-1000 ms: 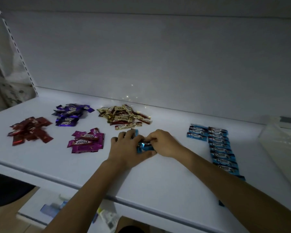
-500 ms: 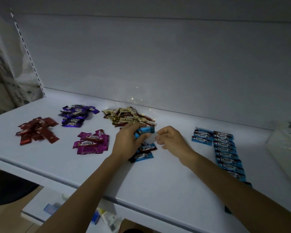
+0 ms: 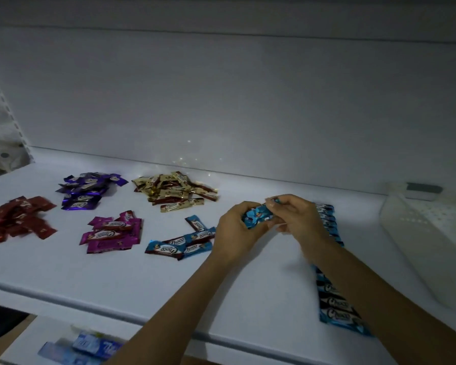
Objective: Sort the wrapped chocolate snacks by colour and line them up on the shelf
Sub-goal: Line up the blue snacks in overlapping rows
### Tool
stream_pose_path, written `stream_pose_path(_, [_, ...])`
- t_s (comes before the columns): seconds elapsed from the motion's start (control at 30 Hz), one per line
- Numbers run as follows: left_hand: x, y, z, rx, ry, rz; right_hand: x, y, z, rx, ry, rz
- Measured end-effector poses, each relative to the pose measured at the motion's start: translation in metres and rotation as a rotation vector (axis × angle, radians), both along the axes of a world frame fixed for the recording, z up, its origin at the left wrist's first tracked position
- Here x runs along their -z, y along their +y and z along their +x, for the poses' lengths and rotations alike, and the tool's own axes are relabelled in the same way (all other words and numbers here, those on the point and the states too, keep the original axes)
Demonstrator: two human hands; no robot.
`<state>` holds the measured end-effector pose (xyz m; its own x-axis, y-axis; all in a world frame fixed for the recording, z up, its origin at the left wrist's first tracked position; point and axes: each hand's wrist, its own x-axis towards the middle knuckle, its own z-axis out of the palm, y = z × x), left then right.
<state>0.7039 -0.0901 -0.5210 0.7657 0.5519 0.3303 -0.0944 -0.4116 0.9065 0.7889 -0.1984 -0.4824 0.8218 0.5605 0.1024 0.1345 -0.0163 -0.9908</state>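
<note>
— What is laid out, biggest first?

— A white shelf [image 3: 116, 280] is seen, with a white container [image 3: 427, 248] at its right end. A blue row [image 3: 334, 306] is lined up beside it. Further left, a red pile [image 3: 16, 219], purple pile [image 3: 87, 191], gold pile [image 3: 174, 191], magenta pile [image 3: 111, 233] and loose blue snacks [image 3: 182, 241] are spread.

— And the hands?

— A blue bundle [image 3: 257, 216] is held above the shelf, near the row. It is wrapped by the left hand's [image 3: 232, 233] curled fingers and pinched at its end by the right hand [image 3: 298, 219].

Piles [image 3: 111, 233] left, likely one row [image 3: 337, 304] right
</note>
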Motion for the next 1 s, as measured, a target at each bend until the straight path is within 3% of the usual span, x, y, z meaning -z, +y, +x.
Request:
stream_pose_path(0.1, [0.013, -0.02, 0.011, -0.011, 0.047, -0.06, 0.0, -0.022, 0.017, 0.099, 0.051, 0.029])
stream_pose_path(0.23, [0.02, -0.025, 0.018, -0.157, 0.15, 0.212, 0.001, -0.042, 0.029, 0.144, 0.015, 0.011])
stream_pose_path(0.37, [0.022, -0.024, 0.017, -0.253, 0.062, 0.111, 0.011, -0.047, 0.03, 0.149, -0.338, -0.149])
stream_pose_path(0.53, [0.023, -0.025, 0.016, -0.305, 0.047, 0.013, 0.023, -0.052, 0.025, -0.136, -0.625, -0.383])
stream_pose_path(0.73, [0.021, -0.025, 0.019, -0.375, 0.103, -0.021, 0.016, -0.053, 0.03, -0.005, -0.559, -0.425])
stream_pose_path(1.0, [-0.001, -0.008, 0.044, -0.401, 0.446, 0.033, 0.017, -0.055, 0.03, 0.023, -0.606, -0.419])
